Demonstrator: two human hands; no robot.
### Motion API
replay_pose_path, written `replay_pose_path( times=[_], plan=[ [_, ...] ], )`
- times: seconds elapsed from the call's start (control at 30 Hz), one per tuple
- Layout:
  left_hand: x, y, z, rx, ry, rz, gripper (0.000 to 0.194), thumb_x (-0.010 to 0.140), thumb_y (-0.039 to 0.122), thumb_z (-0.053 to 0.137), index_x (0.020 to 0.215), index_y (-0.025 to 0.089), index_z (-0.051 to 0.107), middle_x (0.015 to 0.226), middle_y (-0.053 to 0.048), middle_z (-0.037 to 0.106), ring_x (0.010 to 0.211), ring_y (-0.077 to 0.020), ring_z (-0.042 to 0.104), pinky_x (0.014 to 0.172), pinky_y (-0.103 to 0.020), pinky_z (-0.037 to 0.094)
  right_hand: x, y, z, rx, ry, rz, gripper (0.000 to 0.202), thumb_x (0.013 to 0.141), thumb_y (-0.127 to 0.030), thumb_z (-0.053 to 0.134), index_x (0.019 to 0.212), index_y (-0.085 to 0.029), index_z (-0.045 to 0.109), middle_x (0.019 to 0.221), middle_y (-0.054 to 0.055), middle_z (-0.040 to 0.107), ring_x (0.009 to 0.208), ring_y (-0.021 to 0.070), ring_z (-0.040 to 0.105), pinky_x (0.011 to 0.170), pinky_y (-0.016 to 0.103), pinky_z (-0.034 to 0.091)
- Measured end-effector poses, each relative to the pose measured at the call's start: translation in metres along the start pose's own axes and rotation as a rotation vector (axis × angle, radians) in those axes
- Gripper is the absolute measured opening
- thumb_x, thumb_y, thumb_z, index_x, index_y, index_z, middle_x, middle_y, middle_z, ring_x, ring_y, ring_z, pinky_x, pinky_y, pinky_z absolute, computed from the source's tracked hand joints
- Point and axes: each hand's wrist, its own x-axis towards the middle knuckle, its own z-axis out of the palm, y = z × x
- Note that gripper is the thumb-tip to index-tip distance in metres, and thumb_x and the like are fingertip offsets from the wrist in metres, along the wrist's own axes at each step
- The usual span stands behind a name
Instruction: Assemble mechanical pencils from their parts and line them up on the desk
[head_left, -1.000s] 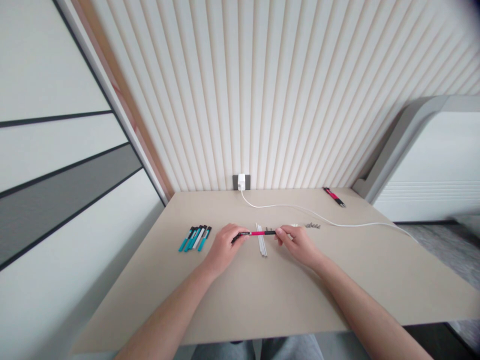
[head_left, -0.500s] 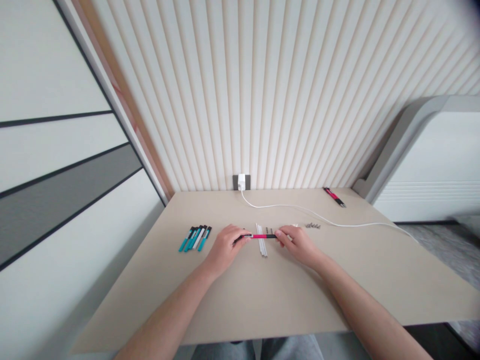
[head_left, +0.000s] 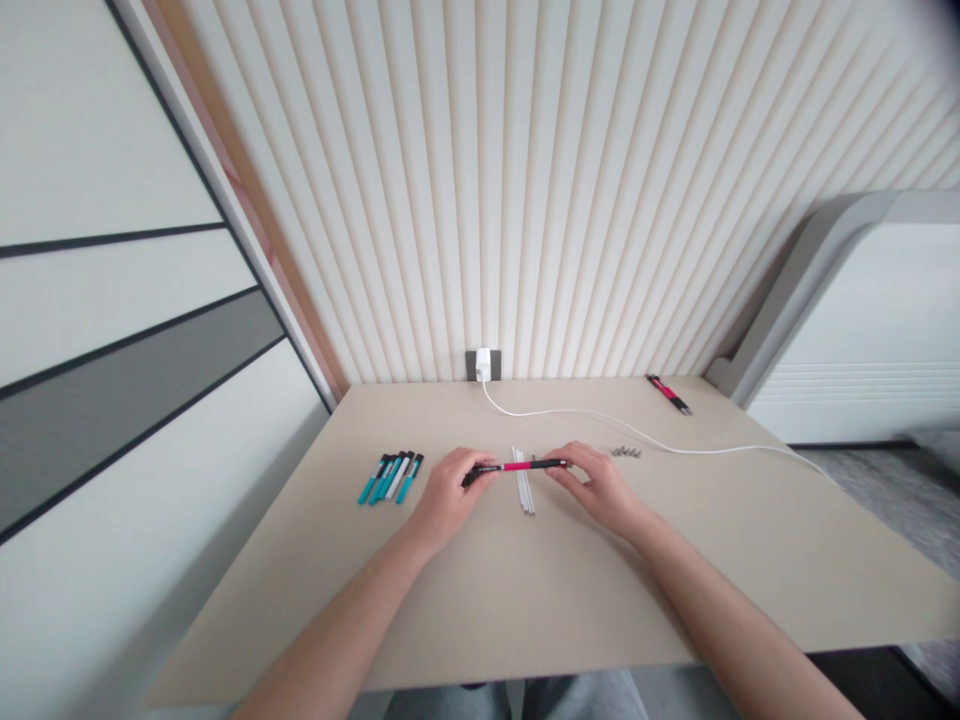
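Observation:
A black and pink pen [head_left: 517, 466] is held level between my two hands, above the table. My left hand [head_left: 452, 492] is closed on its black end at the left. At the other end, the fingers of my right hand [head_left: 596, 484] pinch the pen near its tip. Several thin white refills [head_left: 523, 490] lie on the table under the pen. Small metal springs or tips [head_left: 625, 452] lie just beyond my right hand. To the left of my left hand is a group of teal and white tubes with black caps [head_left: 390, 477].
The beige table [head_left: 480, 600] runs up to a ribbed wall. A white charger [head_left: 484, 364] is plugged in there, its white cable [head_left: 585, 411] crossing the table to the right. Pink and black pens [head_left: 668, 394] lie at the back right.
The pen has tilted slightly, its right end rising. The fingers of my right hand have shifted, and more of the pen's black right end now shows.

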Motion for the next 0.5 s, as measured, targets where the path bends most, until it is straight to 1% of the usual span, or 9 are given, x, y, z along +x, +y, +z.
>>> replay_pose_path(
  times=[0.1,0.17,0.27,0.37,0.43,0.5],
  plan=[
    [0.000,-0.002,0.000,0.028,-0.003,0.017,0.010,0.086,0.025,0.061,0.095,0.021,0.064,0.089,-0.004,0.067,0.082,-0.0174,0.062,0.076,-0.030,0.048,-0.001,0.001,-0.001,-0.022,0.007,0.000,0.021,0.093,-0.036,0.049,0.098,-0.022,0.064,0.086,0.008,0.065,0.081,0.0212,0.059,0.074,0.035,0.046],
    [0.000,-0.003,-0.001,0.049,0.002,0.052,0.009,0.087,0.026,0.061,0.093,0.021,0.065,0.086,-0.004,0.067,0.082,-0.0179,0.061,0.076,-0.031,0.048,-0.001,0.000,-0.002,-0.032,-0.010,-0.006,0.022,0.094,-0.036,0.047,0.096,-0.021,0.063,0.084,0.008,0.065,0.079,0.0209,0.058,0.073,0.035,0.045],
    [0.000,-0.004,-0.002,0.081,-0.013,0.113,0.009,0.087,0.027,0.061,0.091,0.021,0.066,0.082,-0.004,0.067,0.080,-0.0183,0.059,0.076,-0.032,0.046,-0.001,-0.001,-0.003,-0.050,-0.075,-0.027,0.026,0.095,-0.037,0.043,0.091,-0.020,0.063,0.082,0.008,0.065,0.078,0.0205,0.058,0.073,0.034,0.044],
    [0.001,-0.004,-0.002,0.104,-0.038,0.124,0.009,0.087,0.028,0.061,0.090,0.021,0.066,0.080,-0.003,0.067,0.078,-0.0182,0.058,0.075,-0.032,0.044,0.001,-0.002,-0.004,-0.090,-0.129,-0.035,0.030,0.096,-0.038,0.042,0.086,-0.021,0.064,0.078,0.007,0.065,0.075,0.0201,0.057,0.072,0.034,0.044],
    [0.001,-0.003,-0.002,0.103,-0.045,0.107,0.008,0.087,0.027,0.061,0.090,0.021,0.065,0.081,-0.003,0.066,0.079,-0.0182,0.058,0.076,-0.032,0.044,0.003,0.002,-0.008,-0.122,-0.124,-0.038,0.029,0.096,-0.038,0.042,0.091,-0.021,0.065,0.083,0.007,0.066,0.081,0.0206,0.058,0.076,0.035,0.043],
    [0.000,-0.004,-0.002,0.094,-0.039,0.087,0.007,0.087,0.026,0.061,0.091,0.021,0.065,0.083,-0.003,0.066,0.081,-0.0181,0.059,0.076,-0.031,0.045,0.003,0.013,-0.015,-0.193,-0.049,-0.022,0.027,0.095,-0.038,0.044,0.101,-0.023,0.066,0.095,0.008,0.067,0.091,0.0224,0.058,0.082,0.037,0.042]
  ],
)
